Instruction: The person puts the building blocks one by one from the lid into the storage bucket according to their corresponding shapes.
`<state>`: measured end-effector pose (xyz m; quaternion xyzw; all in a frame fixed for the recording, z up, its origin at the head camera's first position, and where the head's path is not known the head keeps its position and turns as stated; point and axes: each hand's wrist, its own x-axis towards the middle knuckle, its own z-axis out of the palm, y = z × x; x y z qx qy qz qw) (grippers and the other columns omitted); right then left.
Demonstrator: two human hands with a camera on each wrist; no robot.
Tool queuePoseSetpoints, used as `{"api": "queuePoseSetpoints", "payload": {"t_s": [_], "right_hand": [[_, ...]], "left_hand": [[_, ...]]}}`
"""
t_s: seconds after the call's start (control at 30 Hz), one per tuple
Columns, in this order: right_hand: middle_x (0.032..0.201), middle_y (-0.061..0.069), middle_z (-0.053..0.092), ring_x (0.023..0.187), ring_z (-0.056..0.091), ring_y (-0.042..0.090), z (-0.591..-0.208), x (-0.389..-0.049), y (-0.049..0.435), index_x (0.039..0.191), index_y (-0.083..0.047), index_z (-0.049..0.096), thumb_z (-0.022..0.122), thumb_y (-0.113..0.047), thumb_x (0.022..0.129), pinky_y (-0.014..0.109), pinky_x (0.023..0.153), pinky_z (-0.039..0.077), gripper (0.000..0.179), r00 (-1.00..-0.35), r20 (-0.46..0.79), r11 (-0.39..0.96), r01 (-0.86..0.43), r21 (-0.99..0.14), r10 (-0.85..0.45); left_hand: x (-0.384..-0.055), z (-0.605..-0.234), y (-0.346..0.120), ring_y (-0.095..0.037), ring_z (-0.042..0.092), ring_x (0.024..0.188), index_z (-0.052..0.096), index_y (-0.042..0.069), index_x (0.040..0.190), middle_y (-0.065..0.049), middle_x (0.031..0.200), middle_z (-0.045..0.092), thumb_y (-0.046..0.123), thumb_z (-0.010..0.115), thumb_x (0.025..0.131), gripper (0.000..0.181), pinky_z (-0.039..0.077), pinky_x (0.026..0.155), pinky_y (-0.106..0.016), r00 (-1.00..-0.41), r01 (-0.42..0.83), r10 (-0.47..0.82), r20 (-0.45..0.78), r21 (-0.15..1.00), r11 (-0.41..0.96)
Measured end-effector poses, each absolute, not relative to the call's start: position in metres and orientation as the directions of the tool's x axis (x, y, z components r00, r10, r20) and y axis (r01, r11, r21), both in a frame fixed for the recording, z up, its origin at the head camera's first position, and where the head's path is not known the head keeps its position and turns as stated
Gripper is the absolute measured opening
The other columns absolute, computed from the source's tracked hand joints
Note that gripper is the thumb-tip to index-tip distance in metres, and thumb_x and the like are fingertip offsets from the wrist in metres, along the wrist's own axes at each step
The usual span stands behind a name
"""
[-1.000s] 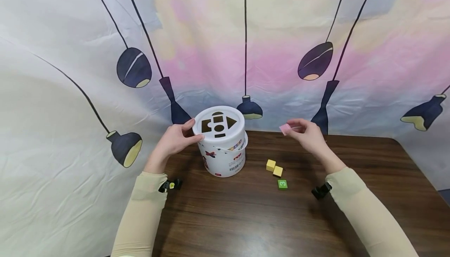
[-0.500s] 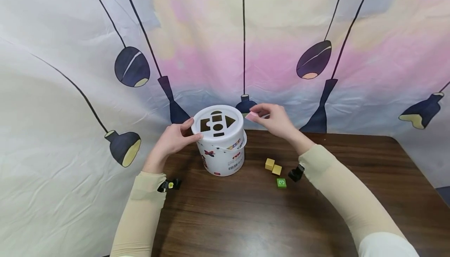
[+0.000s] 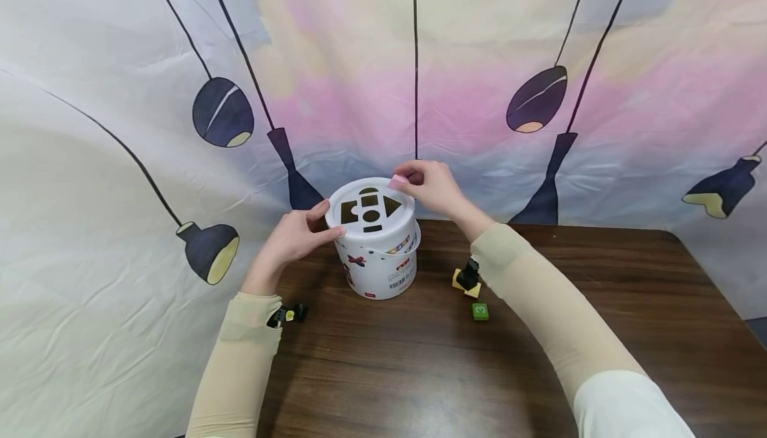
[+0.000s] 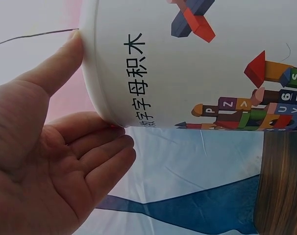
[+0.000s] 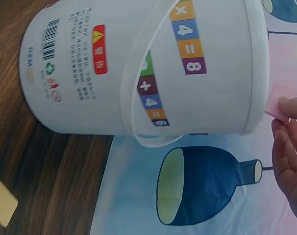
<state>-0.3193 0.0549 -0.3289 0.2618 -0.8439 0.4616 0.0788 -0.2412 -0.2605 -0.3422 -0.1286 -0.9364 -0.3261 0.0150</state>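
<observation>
Mid-frame, I see the right hand (image 3: 433,188) pinch a pink block (image 3: 397,181) near the white bucket (image 3: 376,270) — left hand (image 3: 295,235) gripping its lid (image 3: 392,226).

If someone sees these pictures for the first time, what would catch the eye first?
Probably the white bucket, upright on the table, the left hand touching its lid. Next, the pink block that the right hand pinches near the lid's far-right edge. Behind, dark lamps pattern the backdrop.

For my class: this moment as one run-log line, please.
Left hand: holds white bucket at rim | Right hand: pinches pink block by slotted lid | Table: two yellow blocks, green "3" block
</observation>
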Motion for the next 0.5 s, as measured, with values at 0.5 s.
{"api": "queuePoseSetpoints", "payload": {"t_s": [0.5], "right_hand": [[0.128,0.01,0.075,0.115,0.07,0.025,-0.322,-0.338,0.017,0.135,-0.007,0.074,0.072,-0.017,0.105,0.039,0.099,0.057,0.032,-0.843,0.302,0.524,-0.519,-0.675,-0.446]], "left_hand": [[-0.243,-0.344,-0.261,-0.032,0.039,0.154,0.042,0.005,0.162,-0.01,0.165,0.043,0.045,0.08,0.097,0.085,0.033,0.124,-0.054,-0.965,0.255,0.235,0.111,0.593,0.764]]}}
